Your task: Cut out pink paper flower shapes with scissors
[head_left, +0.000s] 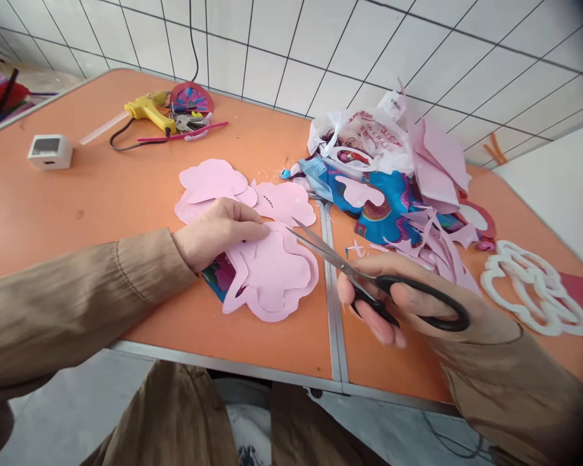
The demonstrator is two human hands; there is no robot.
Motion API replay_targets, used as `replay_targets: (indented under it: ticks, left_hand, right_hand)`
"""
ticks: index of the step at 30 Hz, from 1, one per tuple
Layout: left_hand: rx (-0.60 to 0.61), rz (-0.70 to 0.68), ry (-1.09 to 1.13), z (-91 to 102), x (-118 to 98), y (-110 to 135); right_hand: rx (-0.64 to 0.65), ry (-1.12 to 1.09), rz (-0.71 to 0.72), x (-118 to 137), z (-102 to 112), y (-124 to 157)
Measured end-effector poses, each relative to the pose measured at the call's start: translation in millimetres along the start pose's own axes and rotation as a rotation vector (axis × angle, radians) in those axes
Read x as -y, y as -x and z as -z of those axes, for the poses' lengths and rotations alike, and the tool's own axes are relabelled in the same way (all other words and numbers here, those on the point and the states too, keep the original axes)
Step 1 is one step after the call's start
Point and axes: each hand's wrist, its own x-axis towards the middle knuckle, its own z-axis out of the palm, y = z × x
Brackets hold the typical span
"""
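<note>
My left hand (221,234) pinches the upper edge of a pink foam sheet cut-out (272,272), a wavy cloud-like shape with a partly separated strip along its left side. In my right hand (418,304) is a pair of black-handled scissors (354,275), thumb and fingers through the loops. The blades are slightly apart, their tips near the top edge of the cut-out. Beyond my left hand lie more pink cloud-shaped pieces (211,181), one with a small dark leaf-like mark. A patterned blue piece (219,277) shows beneath the left wrist.
At the right are a white plastic bag (379,139), blue patterned fabric (388,213), pink scraps (437,243) and white cloud-shaped outlines (534,291). A yellow glue gun (150,111) with its cord and a small white box (50,152) stand at the back left. A metal seam (335,323) crosses the orange table.
</note>
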Motion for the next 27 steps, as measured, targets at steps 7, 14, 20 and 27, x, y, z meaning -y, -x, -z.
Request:
replay_targets:
  ticks: [7, 14, 20, 27]
  left_hand:
    - [-0.064, -0.007, 0.067, 0.0, 0.4, -2.0]
    - [-0.025, 0.009, 0.119, -1.0, 0.9, -1.3]
    - [0.037, -0.003, 0.155, -2.2, 0.2, 1.0]
    - [0.077, 0.019, 0.155, -1.0, 1.1, 1.4]
  right_hand:
    - [0.036, -0.033, -0.098, -9.5, 6.6, 3.1]
    - [0.069, -0.116, -0.052, -11.2, 3.7, 1.1]
    - [0.055, -0.137, -0.035, -12.8, 0.8, 0.6]
    - [0.060, -0.108, -0.017, -13.2, 0.5, 0.4]
